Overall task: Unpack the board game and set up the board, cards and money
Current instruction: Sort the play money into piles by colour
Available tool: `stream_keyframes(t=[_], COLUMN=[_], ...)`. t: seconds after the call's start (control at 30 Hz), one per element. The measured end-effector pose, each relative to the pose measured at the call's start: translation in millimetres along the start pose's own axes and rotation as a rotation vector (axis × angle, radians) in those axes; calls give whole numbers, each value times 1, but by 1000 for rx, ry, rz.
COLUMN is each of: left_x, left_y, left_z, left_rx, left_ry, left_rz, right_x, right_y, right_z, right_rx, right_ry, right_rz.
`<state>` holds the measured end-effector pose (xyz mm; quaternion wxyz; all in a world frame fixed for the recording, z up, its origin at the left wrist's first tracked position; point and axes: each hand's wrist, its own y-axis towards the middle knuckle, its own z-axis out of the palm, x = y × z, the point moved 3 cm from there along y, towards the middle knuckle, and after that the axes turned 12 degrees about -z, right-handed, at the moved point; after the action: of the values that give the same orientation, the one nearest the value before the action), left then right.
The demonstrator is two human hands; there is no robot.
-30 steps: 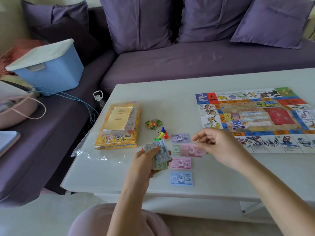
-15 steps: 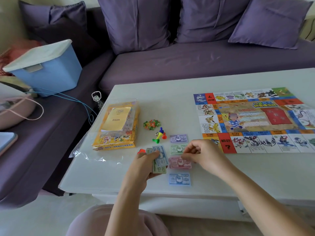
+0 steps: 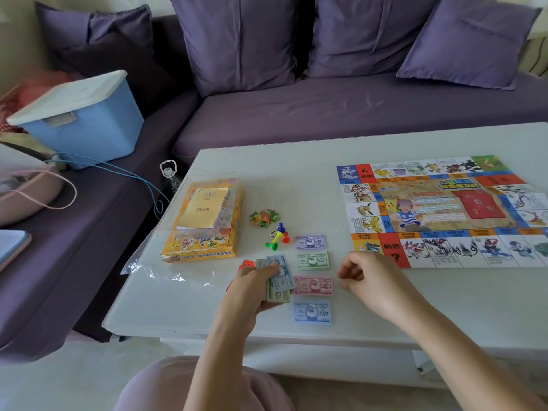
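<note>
The colourful game board (image 3: pixel 444 212) lies unfolded on the right of the white table (image 3: pixel 296 161). Paper money is laid in a column: a purple pile (image 3: pixel 311 242), a green pile (image 3: pixel 313 260), a pink pile (image 3: pixel 313 285) and a blue pile (image 3: pixel 312 312). My left hand (image 3: pixel 252 289) grips a fanned stack of mixed bills (image 3: pixel 279 278) just left of that column. My right hand (image 3: pixel 372 280) hovers right of the pink pile with curled fingers and holds nothing. Red cards (image 3: pixel 247 264) peek out behind the left hand.
The yellow game box (image 3: pixel 204 232) with a booklet on it sits on a clear plastic wrapper at the table's left. Coloured pawns (image 3: pixel 277 236) and small green tokens (image 3: pixel 264 218) lie beside it. A blue storage bin (image 3: pixel 86 120) stands on the purple sofa.
My right hand carried a pink bill down onto the pink pile, let it go and drew back to the right, now holding nothing. The left hand kept its stack.
</note>
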<state>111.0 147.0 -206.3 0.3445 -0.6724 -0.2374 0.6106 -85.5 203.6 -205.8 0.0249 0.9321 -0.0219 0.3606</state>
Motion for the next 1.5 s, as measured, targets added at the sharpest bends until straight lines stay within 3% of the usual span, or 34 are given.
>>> stream_keyframes(t=[0.63, 0.8, 0.93, 1.0, 1.2, 1.4, 1.5], left_x=[-2, -4, -2, -2, -3, -6, -4], left_y=[-9, -12, -16, -17, -28, -34, -28], left_z=[5, 7, 17, 20, 20, 20, 9], left_rx=[39, 40, 159, 179, 17, 44, -16], left_ry=[-79, -84, -102, -46, 342, 352, 337], left_rz=[-5, 141, 262, 283, 366, 351, 280], right_x=[3, 22, 39, 44, 34, 27, 21], right_y=[-1, -4, -3, -1, 2, -5, -12], right_z=[7, -1, 2, 4, -7, -16, -17], right_rx=[-45, -153, -124, -102, -99, 83, 87], right_ry=[142, 337, 547, 588, 538, 469, 518], right_rz=[20, -63, -52, -43, -30, 5, 44])
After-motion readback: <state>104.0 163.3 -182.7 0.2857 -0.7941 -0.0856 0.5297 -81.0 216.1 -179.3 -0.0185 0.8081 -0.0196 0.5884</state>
